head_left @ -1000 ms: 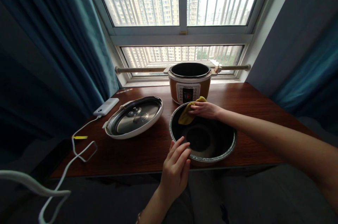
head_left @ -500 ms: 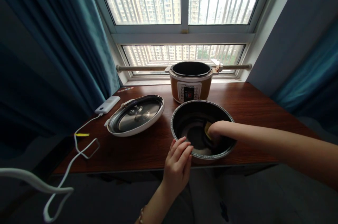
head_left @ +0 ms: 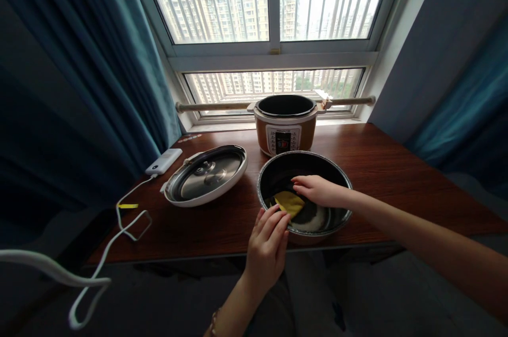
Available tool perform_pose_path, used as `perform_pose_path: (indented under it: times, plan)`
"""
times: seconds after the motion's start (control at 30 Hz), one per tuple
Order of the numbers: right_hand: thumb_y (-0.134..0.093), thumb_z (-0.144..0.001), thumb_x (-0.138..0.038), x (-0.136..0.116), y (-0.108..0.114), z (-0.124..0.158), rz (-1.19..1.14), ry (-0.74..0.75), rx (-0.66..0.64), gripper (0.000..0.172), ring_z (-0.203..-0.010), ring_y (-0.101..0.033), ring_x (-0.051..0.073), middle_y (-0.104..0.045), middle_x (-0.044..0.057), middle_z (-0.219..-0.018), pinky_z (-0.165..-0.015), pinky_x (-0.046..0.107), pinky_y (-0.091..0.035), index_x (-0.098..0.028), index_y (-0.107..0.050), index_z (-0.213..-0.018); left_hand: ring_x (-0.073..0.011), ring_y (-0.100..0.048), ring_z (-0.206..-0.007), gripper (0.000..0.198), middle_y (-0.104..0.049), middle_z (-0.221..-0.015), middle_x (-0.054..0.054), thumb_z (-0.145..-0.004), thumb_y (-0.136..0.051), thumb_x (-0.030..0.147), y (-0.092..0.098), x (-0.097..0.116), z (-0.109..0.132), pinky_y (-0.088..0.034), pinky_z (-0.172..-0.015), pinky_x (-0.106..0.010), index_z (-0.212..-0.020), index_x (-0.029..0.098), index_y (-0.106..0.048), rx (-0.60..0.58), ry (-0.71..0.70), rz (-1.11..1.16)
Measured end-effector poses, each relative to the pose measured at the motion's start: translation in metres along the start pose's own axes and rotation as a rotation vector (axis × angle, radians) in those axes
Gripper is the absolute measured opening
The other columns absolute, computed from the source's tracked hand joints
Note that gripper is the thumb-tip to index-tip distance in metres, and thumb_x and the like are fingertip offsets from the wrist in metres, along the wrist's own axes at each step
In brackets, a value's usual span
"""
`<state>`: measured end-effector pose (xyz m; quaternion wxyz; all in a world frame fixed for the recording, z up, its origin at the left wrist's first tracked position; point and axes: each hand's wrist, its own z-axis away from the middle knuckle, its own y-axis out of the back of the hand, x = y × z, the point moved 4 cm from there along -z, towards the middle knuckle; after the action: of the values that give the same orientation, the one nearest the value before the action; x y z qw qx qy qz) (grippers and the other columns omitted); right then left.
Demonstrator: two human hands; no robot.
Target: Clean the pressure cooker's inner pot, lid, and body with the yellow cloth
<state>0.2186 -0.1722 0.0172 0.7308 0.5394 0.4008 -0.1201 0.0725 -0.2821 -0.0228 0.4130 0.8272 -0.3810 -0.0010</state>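
Left hand [head_left: 265,252] at near-left rim of pot [head_left: 305,163], grip unclear | right hand [head_left: 319,190] apart from it, inside pot, beside cloth [head_left: 289,202], hold unclear | cloth probably light, limp: pinch edge | pot, on bench [head_left: 389,178], likely stiff: take rim

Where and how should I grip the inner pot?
By the rim of the inner pot, probably, from outside: left hand at the near left, right hand opposite at the far right. The pot opens upward, its round rim stands exposed, and no handles show.
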Motion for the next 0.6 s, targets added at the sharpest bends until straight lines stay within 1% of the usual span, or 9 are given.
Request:
perform_pose_path:
  times: [0.07,0.13,0.23,0.3,0.33,0.4,0.47,0.53,0.6]
  plan:
    - [-0.046,-0.087,-0.025,-0.007,0.011,0.028,0.082,0.118,0.186,0.024,-0.098,-0.059,0.019,-0.065,0.008,-0.106,-0.086,0.029,-0.043,-0.016,-0.062,-0.101,-0.0206,-0.044,-0.120,0.036,-0.059,-0.117,-0.008,-0.084,-0.043,0.010,0.005,0.001,-0.003,-0.025,-0.107,-0.045,-0.119,0.016,-0.050,-0.035,-0.014,-0.032]
    - [-0.041,-0.090,-0.027,-0.010,0.007,0.061,0.116,0.149,0.333,0.027,-0.098,-0.059,0.017,-0.064,0.007,-0.108,-0.086,0.028,-0.044,-0.017,-0.061,-0.105,-0.0200,-0.047,-0.118,0.036,-0.061,-0.115,-0.007,-0.084,-0.043,0.011,0.012,0.003,-0.010,-0.022,-0.109,-0.046,-0.119,0.016,-0.050,-0.072,-0.040,-0.049]
    - [-0.040,-0.091,-0.028,-0.010,-0.018,0.097,0.167,0.159,0.487,0.026,-0.094,-0.060,0.016,-0.066,0.005,-0.103,-0.087,0.029,-0.041,-0.018,-0.060,-0.104,-0.0209,-0.042,-0.123,0.033,-0.059,-0.118,-0.008,-0.085,-0.043,0.014,0.024,0.008,-0.036,-0.024,-0.108,-0.043,-0.116,0.015,-0.052,-0.154,-0.082,-0.085]
    - [-0.043,-0.090,-0.025,-0.012,-0.036,0.106,0.208,0.194,0.560,0.022,-0.092,-0.059,0.017,-0.067,0.003,-0.098,-0.092,0.033,-0.036,-0.019,-0.062,-0.099,-0.0232,-0.033,-0.129,0.030,-0.052,-0.128,-0.010,-0.085,-0.042,0.015,0.025,0.009,-0.061,-0.027,-0.107,-0.040,-0.112,0.014,-0.056,-0.256,-0.114,-0.133]
    - [-0.044,-0.090,-0.024,-0.013,-0.043,0.106,0.226,0.204,0.602,0.021,-0.091,-0.059,0.017,-0.068,0.002,-0.096,-0.093,0.035,-0.034,-0.020,-0.063,-0.096,-0.0241,-0.033,-0.129,0.029,-0.050,-0.129,-0.011,-0.085,-0.042,0.014,0.022,0.009,-0.074,-0.030,-0.105,-0.039,-0.108,0.014,-0.058,-0.340,-0.132,-0.155]
    - [-0.045,-0.089,-0.023,-0.013,-0.051,0.104,0.244,0.194,0.687,0.020,-0.088,-0.059,0.018,-0.068,0.002,-0.092,-0.092,0.037,-0.032,-0.020,-0.064,-0.090,-0.0246,-0.048,-0.116,0.026,-0.058,-0.117,-0.012,-0.083,-0.042,0.012,0.006,0.006,-0.095,-0.039,-0.096,-0.036,-0.099,0.014,-0.062,-0.589,-0.134,-0.187]
    - [-0.044,-0.089,-0.023,-0.012,-0.052,0.100,0.242,0.167,0.739,0.021,-0.084,-0.058,0.018,-0.068,0.002,-0.086,-0.090,0.037,-0.032,-0.019,-0.064,-0.084,-0.0235,-0.061,-0.090,0.022,-0.066,-0.096,-0.011,-0.079,-0.045,0.012,-0.022,0.000,-0.105,-0.047,-0.079,-0.035,-0.089,0.015,-0.065,-0.961,-0.106,-0.197]
    - [-0.043,-0.089,-0.023,-0.012,-0.051,0.097,0.237,0.146,0.749,0.023,-0.081,-0.057,0.017,-0.067,0.002,-0.081,-0.089,0.037,-0.032,-0.019,-0.064,-0.079,-0.0217,-0.062,-0.071,0.017,-0.068,-0.079,-0.009,-0.072,-0.052,0.012,-0.050,-0.007,-0.104,-0.048,-0.067,-0.033,-0.079,0.015,-0.067,-1.310,-0.087,-0.177]
    - [-0.042,-0.089,-0.023,-0.011,-0.051,0.097,0.238,0.136,0.749,0.025,-0.079,-0.057,0.017,-0.066,0.002,-0.079,-0.089,0.037,-0.032,-0.019,-0.063,-0.075,-0.0189,-0.060,-0.061,0.010,-0.066,-0.064,-0.005,-0.063,-0.061,0.009,-0.074,-0.011,-0.103,-0.047,-0.063,-0.030,-0.067,0.016,-0.066,-1.456,-0.081,-0.138]
